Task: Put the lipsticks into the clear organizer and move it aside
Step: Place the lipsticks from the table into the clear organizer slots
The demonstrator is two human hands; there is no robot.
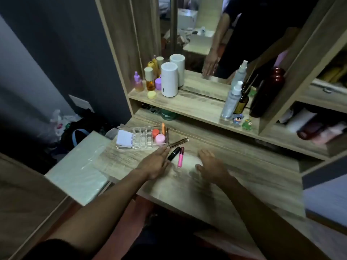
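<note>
Hands (pixel 187 163) flank pink lipstick (pixel 180 157) pointing away.

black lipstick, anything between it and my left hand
Nothing visible. The left hand lies open right beside the black lipstick, fingers reaching along its left side, with only bare desk around it.
</note>
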